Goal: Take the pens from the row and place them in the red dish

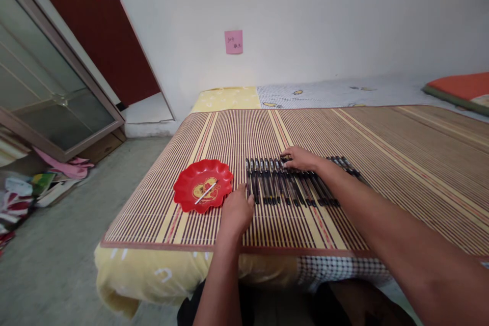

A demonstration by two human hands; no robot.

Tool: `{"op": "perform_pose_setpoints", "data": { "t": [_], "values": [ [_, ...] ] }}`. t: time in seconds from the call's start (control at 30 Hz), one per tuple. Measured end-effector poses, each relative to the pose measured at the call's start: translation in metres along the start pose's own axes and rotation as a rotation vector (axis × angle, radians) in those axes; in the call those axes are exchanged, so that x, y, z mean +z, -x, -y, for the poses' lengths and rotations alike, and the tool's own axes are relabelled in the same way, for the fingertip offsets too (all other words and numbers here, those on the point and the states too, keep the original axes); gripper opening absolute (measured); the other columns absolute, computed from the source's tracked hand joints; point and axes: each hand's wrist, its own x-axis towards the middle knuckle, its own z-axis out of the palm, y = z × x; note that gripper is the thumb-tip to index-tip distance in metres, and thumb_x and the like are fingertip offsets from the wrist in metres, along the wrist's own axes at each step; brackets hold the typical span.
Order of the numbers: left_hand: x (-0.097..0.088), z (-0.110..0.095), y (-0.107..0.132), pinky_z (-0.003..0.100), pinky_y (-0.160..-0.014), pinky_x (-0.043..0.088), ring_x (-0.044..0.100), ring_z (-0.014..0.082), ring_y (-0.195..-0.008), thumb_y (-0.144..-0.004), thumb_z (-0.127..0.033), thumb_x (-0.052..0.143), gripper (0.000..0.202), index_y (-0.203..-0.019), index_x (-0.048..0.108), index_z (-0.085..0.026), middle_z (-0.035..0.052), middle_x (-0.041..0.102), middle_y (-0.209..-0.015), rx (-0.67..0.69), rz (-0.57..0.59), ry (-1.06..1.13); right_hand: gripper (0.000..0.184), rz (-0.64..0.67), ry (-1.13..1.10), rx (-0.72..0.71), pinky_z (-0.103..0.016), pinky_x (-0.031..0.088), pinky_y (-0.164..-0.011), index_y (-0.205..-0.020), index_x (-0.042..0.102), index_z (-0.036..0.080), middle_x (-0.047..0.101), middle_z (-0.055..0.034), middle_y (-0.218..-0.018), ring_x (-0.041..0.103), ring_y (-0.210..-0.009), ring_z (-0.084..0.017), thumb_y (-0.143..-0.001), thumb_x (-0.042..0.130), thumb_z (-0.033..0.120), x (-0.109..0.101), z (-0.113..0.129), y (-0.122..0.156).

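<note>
Many black pens (271, 183) lie side by side in a row on the striped mat (267, 229), most pointing away from me. My left hand (237, 210) rests at the row's left end, thumb and forefinger apart beside the leftmost pen. At the far ends of the pens, my right hand (300, 158) has its thumb and forefinger closed around one pen's tip. My right forearm hides part of the row's right side. Left of my left hand sits a red scalloped plate (183, 191), with a thin white stick (206, 192) lying in it.
The mat covers a bed with a yellow patterned sheet (164, 275). A pink note (234, 42) is stuck to the white wall. An orange and green folded item (462, 86) lies at the far right. A glass-panelled door (49, 76) and piled things (23, 193) are at left.
</note>
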Motion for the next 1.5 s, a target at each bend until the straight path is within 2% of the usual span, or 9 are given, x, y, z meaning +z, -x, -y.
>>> {"op": "perform_pose_setpoints", "data": {
  "t": [0.1, 0.17, 0.37, 0.63, 0.8, 0.93, 1.2, 1.5],
  "values": [
    [0.000, 0.001, 0.000, 0.035, -0.096, 0.045, 0.065, 0.0287, -0.114, -0.094, -0.029, 0.052, 0.042, -0.134, 0.056, -0.013, 0.0186, 0.072, -0.117, 0.002, -0.006, 0.003, 0.038, -0.044, -0.013, 0.010, -0.034, 0.046, -0.102, -0.124, 0.070, 0.013, 0.069, -0.0131, -0.128, 0.063, -0.118, -0.027, -0.088, 0.057, 0.019, -0.003, -0.004, 0.002],
    [0.001, 0.001, 0.000, 0.035, -0.096, 0.045, 0.065, 0.0288, -0.115, -0.095, -0.029, 0.052, 0.042, -0.133, 0.057, -0.014, 0.0185, 0.071, -0.117, 0.001, -0.007, 0.002, 0.036, -0.050, -0.022, 0.017, -0.035, 0.045, -0.105, -0.120, 0.072, 0.013, 0.069, -0.0135, -0.127, 0.062, -0.121, -0.027, -0.088, 0.055, 0.016, -0.005, -0.008, 0.003],
    [0.001, 0.002, -0.001, 0.035, -0.095, 0.045, 0.065, 0.0289, -0.114, -0.095, -0.030, 0.051, 0.042, -0.134, 0.056, -0.013, 0.0183, 0.072, -0.117, 0.005, 0.003, -0.009, 0.039, -0.015, -0.043, 0.017, -0.034, 0.049, -0.101, -0.118, 0.073, 0.016, 0.072, -0.0112, -0.123, 0.066, -0.115, -0.026, -0.081, 0.063, 0.013, 0.000, -0.012, 0.003],
    [0.001, 0.000, -0.001, 0.034, -0.095, 0.044, 0.065, 0.0280, -0.113, -0.096, -0.030, 0.052, 0.041, -0.133, 0.056, -0.015, 0.0172, 0.072, -0.116, -0.016, 0.011, -0.025, 0.045, 0.021, -0.039, 0.025, -0.035, 0.050, -0.098, -0.116, 0.073, 0.016, 0.072, -0.0111, -0.120, 0.067, -0.112, -0.028, -0.072, 0.077, 0.024, 0.006, -0.013, -0.003],
    [0.000, 0.000, -0.001, 0.035, -0.094, 0.045, 0.066, 0.0292, -0.112, -0.096, -0.031, 0.051, 0.041, -0.133, 0.056, -0.014, 0.0181, 0.072, -0.116, -0.008, 0.007, -0.023, 0.044, 0.024, -0.038, 0.037, -0.035, 0.050, -0.097, -0.116, 0.073, 0.017, 0.073, -0.0106, -0.118, 0.067, -0.111, -0.028, -0.072, 0.078, 0.023, 0.007, -0.012, -0.003],
    [-0.001, -0.001, 0.000, 0.035, -0.095, 0.044, 0.065, 0.0287, -0.114, -0.096, -0.032, 0.051, 0.042, -0.134, 0.056, -0.015, 0.0177, 0.071, -0.117, -0.012, 0.010, -0.015, 0.049, 0.015, -0.046, 0.039, -0.034, 0.050, -0.097, -0.121, 0.071, 0.017, 0.070, -0.0120, -0.125, 0.066, -0.113, -0.028, -0.073, 0.076, 0.021, 0.007, -0.010, -0.001],
    [0.001, 0.001, -0.001, 0.034, -0.097, 0.044, 0.064, 0.0278, -0.116, -0.095, -0.030, 0.051, 0.039, -0.132, 0.057, -0.015, 0.0174, 0.072, -0.117, -0.016, 0.009, -0.013, 0.046, -0.020, -0.041, 0.035, -0.032, 0.046, -0.102, -0.124, 0.070, 0.015, 0.070, -0.0105, -0.127, 0.062, -0.120, -0.026, -0.078, 0.063, 0.010, -0.001, -0.013, 0.002],
    [0.002, 0.002, -0.002, 0.035, -0.095, 0.045, 0.066, 0.0291, -0.113, -0.095, -0.030, 0.052, 0.039, -0.130, 0.058, -0.014, 0.0173, 0.073, -0.113, -0.001, -0.003, -0.024, 0.045, 0.035, -0.012, 0.019, -0.032, 0.049, -0.096, -0.112, 0.075, 0.017, 0.075, -0.0078, -0.113, 0.066, -0.112, -0.028, -0.067, 0.076, 0.016, -0.001, -0.013, 0.003]
  ]
}}
